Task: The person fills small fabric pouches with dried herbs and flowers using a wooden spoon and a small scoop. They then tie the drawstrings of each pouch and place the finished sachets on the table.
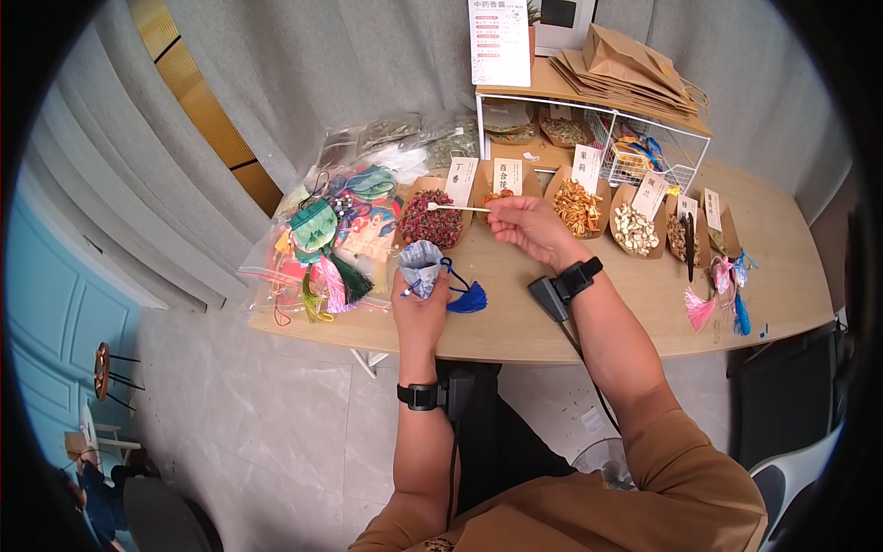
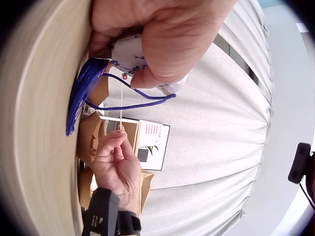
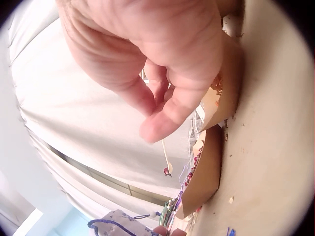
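We see the right hand (image 1: 533, 230) pinching a thin spoon (image 1: 464, 209) above dried petals (image 1: 428, 227); the left hand (image 1: 419, 317) (fingers curled round) grips a mouth-up pouch (image 1: 421, 262) near the front edge of the table (image 1: 515, 336), open wood between the 2.

My pouch (image 1: 420, 280): white, blue flower print. Its cord (image 2: 130, 106): blue. Tassel (image 1: 471, 298): vivid blue. I record my spoon (image 1: 464, 208) as pale cream, the dried buds (image 1: 429, 226) deep pinkish red, their tray (image 3: 205, 179) brown. My sleeve (image 1: 685, 474): brown.
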Motion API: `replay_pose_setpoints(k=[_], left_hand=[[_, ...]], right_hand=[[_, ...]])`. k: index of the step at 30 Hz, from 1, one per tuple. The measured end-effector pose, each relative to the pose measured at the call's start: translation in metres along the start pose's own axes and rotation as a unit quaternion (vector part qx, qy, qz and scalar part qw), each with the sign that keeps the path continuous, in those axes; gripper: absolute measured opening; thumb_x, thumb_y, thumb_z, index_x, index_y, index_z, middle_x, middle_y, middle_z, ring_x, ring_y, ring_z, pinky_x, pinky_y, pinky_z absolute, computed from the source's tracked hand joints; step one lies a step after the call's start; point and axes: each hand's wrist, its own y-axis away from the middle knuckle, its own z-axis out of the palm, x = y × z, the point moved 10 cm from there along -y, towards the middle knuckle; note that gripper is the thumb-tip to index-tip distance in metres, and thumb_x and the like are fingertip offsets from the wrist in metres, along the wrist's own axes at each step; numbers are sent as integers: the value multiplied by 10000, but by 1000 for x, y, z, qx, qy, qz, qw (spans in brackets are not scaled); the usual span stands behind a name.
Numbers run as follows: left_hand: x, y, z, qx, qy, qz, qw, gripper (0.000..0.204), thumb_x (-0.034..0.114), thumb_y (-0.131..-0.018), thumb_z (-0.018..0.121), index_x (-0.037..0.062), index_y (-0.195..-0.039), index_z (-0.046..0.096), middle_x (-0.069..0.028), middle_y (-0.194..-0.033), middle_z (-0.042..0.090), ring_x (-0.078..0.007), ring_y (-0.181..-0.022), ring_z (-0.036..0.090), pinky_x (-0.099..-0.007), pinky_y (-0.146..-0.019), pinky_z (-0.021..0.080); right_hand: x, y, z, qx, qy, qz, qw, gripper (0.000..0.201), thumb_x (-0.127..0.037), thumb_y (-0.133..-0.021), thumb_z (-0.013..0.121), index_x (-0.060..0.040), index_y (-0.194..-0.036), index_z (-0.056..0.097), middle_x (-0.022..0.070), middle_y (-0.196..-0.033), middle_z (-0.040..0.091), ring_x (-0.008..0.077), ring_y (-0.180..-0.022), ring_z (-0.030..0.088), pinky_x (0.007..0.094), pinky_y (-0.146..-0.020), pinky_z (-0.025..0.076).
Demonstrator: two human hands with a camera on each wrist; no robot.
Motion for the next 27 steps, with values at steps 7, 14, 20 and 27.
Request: replay_pose_setpoints(k=[7, 14, 20, 27], left_hand=[[0, -1, 0, -3, -6, 6, 1000, 267, -15, -860, 637, 20, -1108, 543, 4, -831, 591, -48, -654, 524, -204, -537, 434], [2, 0, 1, -4, -1, 1, 1000, 280, -15, -861, 641, 22, -1120, 543, 6, -846, 596, -45, -667, 524, -200, -549, 432], [-2, -2, -1, -6, -11, 5, 1000, 281, -8, -856, 644, 24, -1115, 541, 0, -859, 596, -51, -676, 529, -204, -557, 438], [-5, -2, -2, -8, -2, 3, 1000, 282, -14, -856, 634, 19, -1118, 535, -4, -852, 592, -55, -672, 530, -209, -551, 440]], right_hand=[[-2, 0, 1, -11, -13, -4, 1000, 166, -50, -931, 585, 47, -1058, 631, 84, -883, 675, 129, -730, 654, 237, -658, 561], [-3, 2, 3, -15, -16, -3, 1000, 170, -46, -932, 581, 51, -1062, 632, 83, -879, 676, 127, -725, 654, 235, -656, 562], [-13, 8, 12, -47, -14, -18, 999, 165, -56, -929, 590, 39, -1049, 653, 73, -857, 677, 116, -704, 648, 221, -641, 554], [-22, 18, 21, -95, -16, -24, 995, 160, -57, -910, 617, 31, -1035, 663, 73, -830, 678, 108, -676, 637, 219, -610, 542]])
